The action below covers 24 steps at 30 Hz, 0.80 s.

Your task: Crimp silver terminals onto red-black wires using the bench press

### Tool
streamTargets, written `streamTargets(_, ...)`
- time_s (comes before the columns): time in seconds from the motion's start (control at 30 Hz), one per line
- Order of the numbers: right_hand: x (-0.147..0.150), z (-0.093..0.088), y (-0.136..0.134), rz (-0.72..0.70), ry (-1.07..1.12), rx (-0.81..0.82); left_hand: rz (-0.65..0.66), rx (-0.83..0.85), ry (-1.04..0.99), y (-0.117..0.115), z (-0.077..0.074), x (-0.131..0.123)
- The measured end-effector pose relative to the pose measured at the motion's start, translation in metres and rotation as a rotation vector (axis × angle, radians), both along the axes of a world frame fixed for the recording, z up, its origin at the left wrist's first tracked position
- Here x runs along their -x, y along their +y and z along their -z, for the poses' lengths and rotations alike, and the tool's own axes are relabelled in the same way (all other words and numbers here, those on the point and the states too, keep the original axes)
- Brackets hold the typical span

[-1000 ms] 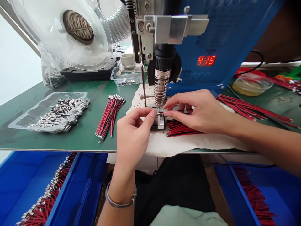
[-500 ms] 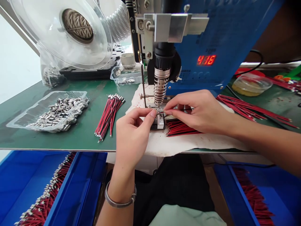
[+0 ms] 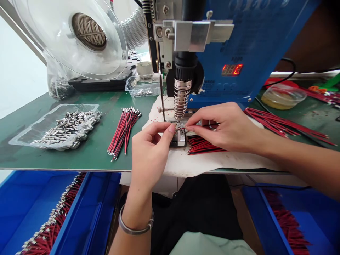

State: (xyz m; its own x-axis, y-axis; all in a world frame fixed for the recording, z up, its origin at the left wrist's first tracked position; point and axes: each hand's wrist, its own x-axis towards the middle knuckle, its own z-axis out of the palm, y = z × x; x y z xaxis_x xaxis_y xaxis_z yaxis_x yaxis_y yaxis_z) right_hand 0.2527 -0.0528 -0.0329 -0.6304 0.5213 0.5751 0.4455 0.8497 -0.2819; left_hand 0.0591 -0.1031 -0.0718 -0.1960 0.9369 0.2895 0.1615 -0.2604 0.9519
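The right hand [image 3: 225, 124] pinches a wire [image 3: 214, 124] at the jig [image 3: 181, 139] between both hands, under the iron [image 3: 182, 95] — the left hand [image 3: 152, 148] is pinched narrow there, on what I cannot tell.

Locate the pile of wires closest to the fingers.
In the head view, the pile lies right of centre on the white sheet, partly hidden by the right hand.

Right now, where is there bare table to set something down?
Table shows bare between the plastic tray and the left wire bundle, and along the front edge before them. Crowded: the metal fixture, with left hand and right hand at it, more wires beside.
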Motion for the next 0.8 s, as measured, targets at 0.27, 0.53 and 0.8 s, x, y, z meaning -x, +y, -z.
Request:
streamTargets(0.27,-0.0007,-0.0005,-0.0006,0.003,-0.003,0.006,-0.006,0.0,0.006,-0.0006,0.0003,-0.0002)
streamTargets(0.53,-0.0009,-0.0001,-0.0007,0.003,-0.004,-0.015,-0.05,-0.039,0.004,-0.0003,-0.0023,-0.0021)
streamTargets(0.8,-0.0012,-0.0003,-0.0011,0.019,-0.019,-0.006,-0.06,-0.018,0.019,-0.0011,-0.0061,-0.0024)
